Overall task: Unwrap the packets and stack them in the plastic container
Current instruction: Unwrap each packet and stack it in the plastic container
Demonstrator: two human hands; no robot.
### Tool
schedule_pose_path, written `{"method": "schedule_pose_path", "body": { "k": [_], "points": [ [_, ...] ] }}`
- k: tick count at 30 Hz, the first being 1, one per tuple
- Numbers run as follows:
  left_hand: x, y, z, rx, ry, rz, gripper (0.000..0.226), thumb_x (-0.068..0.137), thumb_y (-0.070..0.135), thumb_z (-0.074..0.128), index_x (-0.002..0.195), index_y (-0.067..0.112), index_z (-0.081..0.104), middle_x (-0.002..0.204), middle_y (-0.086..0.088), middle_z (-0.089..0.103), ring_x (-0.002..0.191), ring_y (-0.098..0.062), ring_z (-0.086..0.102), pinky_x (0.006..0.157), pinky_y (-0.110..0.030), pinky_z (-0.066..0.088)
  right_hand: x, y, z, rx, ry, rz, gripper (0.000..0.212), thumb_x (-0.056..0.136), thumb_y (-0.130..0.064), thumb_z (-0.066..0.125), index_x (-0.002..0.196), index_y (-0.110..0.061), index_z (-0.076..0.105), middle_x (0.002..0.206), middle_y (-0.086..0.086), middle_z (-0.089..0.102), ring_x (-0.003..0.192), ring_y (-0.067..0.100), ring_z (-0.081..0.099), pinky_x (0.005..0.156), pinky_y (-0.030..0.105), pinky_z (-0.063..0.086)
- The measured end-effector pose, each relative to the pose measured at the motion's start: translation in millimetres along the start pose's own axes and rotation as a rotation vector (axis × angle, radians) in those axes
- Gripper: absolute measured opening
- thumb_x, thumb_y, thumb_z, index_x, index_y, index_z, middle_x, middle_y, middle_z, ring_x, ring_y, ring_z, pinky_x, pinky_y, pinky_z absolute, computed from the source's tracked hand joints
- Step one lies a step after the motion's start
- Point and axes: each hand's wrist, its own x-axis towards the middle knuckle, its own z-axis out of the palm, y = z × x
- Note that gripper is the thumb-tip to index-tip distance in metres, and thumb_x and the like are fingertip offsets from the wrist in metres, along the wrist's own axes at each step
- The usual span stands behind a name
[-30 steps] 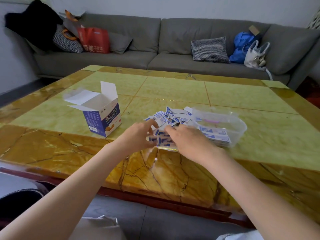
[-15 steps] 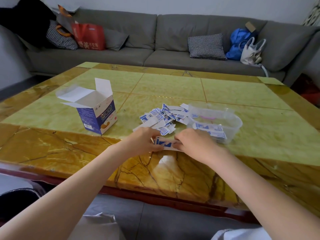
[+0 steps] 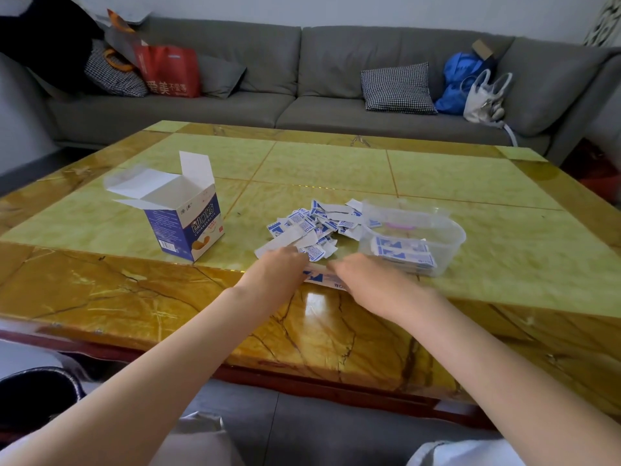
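Note:
A blue-and-white packet (image 3: 319,276) lies between my two hands, just above the table's front border. My left hand (image 3: 277,269) pinches its left end and my right hand (image 3: 361,279) grips its right end; most of the packet is hidden by my fingers. Behind my hands lies a loose pile of torn blue-and-white wrappers (image 3: 314,228). To the right stands a clear plastic container (image 3: 447,237) with a flat stack of packets (image 3: 401,252) inside it.
An open blue-and-white cardboard box (image 3: 183,223) stands upright on the left of the yellow marble table (image 3: 470,183). A grey sofa (image 3: 292,75) with cushions and bags runs along the far side.
My hands have drawn back from the wrapper pile toward me with the packet held between them. The view has also shifted slightly.

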Motion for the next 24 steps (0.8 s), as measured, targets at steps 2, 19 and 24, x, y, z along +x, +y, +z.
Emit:
{"method": "schedule_pose_path", "body": {
  "k": [2,19,24],
  "points": [
    [1,-2,0,-0.004,-0.005,0.000,0.025,0.094,0.018,0.046,0.117,0.016,0.056,0.115,-0.003,0.056,0.100,-0.019,0.058,0.081,-0.027,0.047,2,2,0,0.013,0.031,-0.003,0.024,0.090,0.003,0.043,0.105,-0.008,0.058,0.094,0.009,0.059,0.078,0.023,0.058,0.062,0.030,0.047],
    [2,-18,-26,-0.573,0.058,-0.218,0.011,0.079,0.012,0.068,0.090,0.010,0.070,0.081,-0.002,0.066,0.078,-0.019,0.061,0.063,-0.023,0.045,-1,13,-25,0.346,0.054,0.103,0.020,0.091,-0.004,0.052,0.106,-0.010,0.064,0.075,0.004,0.068,0.068,0.013,0.068,0.076,0.029,0.055],
    [28,-1,-53,-1.017,0.211,-0.258,0.011,0.081,0.006,0.066,0.092,0.009,0.068,0.078,-0.002,0.068,0.058,0.001,0.063,0.067,-0.014,0.052,-4,43,-54,0.528,0.482,0.195,0.024,0.091,-0.003,0.053,0.111,-0.011,0.063,0.073,-0.001,0.062,0.060,0.010,0.065,0.068,0.029,0.057]
  ]
}}
